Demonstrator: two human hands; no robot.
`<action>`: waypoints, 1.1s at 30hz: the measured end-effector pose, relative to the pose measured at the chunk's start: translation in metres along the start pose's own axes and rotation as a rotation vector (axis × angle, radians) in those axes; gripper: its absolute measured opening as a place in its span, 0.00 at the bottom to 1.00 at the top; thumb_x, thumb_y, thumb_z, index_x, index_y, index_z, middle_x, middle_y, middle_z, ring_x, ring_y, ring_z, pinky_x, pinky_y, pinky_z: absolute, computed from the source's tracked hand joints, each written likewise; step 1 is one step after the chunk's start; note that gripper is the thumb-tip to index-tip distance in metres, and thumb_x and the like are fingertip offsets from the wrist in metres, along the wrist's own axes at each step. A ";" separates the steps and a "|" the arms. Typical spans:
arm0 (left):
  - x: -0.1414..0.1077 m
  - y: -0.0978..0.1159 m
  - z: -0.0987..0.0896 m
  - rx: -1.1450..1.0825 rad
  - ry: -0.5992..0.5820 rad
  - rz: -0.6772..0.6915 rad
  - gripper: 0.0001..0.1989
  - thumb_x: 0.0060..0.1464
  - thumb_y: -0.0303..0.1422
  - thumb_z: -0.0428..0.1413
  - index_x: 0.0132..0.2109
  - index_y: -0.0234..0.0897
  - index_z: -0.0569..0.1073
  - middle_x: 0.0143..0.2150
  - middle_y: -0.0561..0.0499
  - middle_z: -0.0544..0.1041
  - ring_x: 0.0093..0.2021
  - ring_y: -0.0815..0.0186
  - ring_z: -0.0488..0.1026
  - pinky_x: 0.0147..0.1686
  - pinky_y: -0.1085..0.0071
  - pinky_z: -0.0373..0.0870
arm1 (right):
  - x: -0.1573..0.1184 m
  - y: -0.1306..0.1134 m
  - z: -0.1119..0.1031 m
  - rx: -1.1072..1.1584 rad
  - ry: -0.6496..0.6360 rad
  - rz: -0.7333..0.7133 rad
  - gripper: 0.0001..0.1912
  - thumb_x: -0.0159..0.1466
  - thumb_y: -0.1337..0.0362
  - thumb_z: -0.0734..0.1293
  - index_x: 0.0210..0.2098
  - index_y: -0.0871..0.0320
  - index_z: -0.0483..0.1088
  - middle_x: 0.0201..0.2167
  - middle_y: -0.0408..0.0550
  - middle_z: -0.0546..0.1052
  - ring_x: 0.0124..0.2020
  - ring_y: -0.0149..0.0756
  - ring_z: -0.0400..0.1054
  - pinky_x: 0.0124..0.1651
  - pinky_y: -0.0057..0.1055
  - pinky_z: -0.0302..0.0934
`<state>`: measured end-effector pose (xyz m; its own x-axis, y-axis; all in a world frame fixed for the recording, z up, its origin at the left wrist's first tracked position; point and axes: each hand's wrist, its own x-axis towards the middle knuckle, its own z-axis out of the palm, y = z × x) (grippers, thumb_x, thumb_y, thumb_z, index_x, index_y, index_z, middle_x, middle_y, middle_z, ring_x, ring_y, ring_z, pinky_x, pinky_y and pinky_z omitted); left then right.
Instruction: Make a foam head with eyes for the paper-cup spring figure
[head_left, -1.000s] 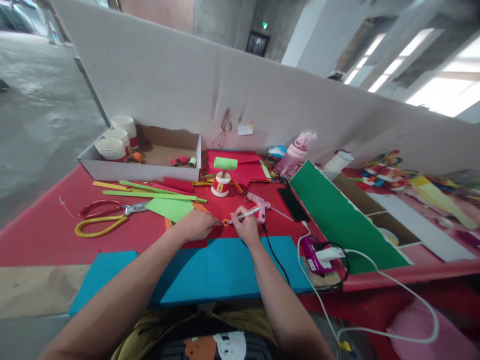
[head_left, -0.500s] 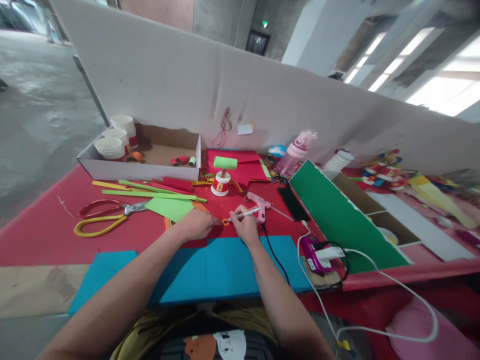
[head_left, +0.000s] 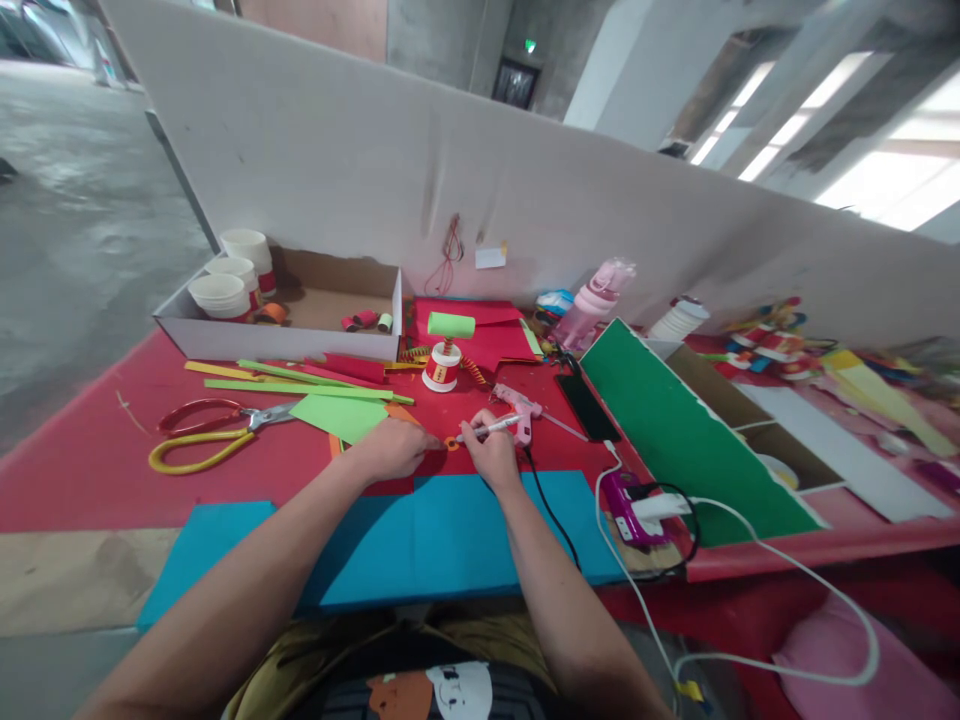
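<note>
My right hand (head_left: pixel 491 448) is closed around a white marker pen (head_left: pixel 499 426), its tip pointing left at a small orange ring (head_left: pixel 451 443) with a dark centre. From the other side, my left hand (head_left: pixel 394 447) stretches its index finger to the ring's edge; the other fingers look loosely curled, and whether the fingertip touches is too small to tell. Behind the hands stands an upside-down red and white paper cup (head_left: pixel 441 372) with a light green paper roll (head_left: pixel 451 325) above it. A pink glue gun (head_left: pixel 519 408) lies just beyond my right hand.
Pliers (head_left: pixel 214 430) and a green paper sheet (head_left: pixel 341 415) lie left, near paper strips (head_left: pixel 300 390). A cardboard box (head_left: pixel 277 343) holds white cups. To the right are a phone (head_left: pixel 587 405), a purple power strip (head_left: pixel 630 510) with cables and a green board (head_left: pixel 675 440). Blue sheets (head_left: pixel 450 545) line the front.
</note>
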<state>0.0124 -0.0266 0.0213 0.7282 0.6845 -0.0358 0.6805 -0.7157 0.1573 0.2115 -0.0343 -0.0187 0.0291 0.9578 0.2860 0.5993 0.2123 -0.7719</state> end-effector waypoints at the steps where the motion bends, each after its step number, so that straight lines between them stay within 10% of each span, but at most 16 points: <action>1: 0.000 0.000 0.000 0.005 -0.001 0.001 0.23 0.53 0.26 0.47 0.54 0.46 0.73 0.43 0.45 0.80 0.40 0.58 0.76 0.35 0.69 0.67 | 0.000 0.000 0.000 0.001 -0.003 0.000 0.12 0.62 0.57 0.61 0.24 0.54 0.58 0.19 0.41 0.70 0.24 0.34 0.67 0.28 0.27 0.55; 33: 0.000 -0.002 0.004 0.011 0.009 -0.001 0.23 0.54 0.26 0.47 0.54 0.47 0.73 0.42 0.46 0.80 0.40 0.58 0.76 0.36 0.69 0.67 | -0.001 -0.001 0.000 0.026 -0.019 0.001 0.13 0.62 0.56 0.61 0.24 0.53 0.58 0.19 0.41 0.70 0.24 0.35 0.68 0.28 0.27 0.56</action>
<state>0.0115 -0.0253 0.0171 0.7269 0.6863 -0.0266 0.6820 -0.7166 0.1463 0.2104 -0.0350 -0.0181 0.0150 0.9615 0.2745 0.5786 0.2155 -0.7866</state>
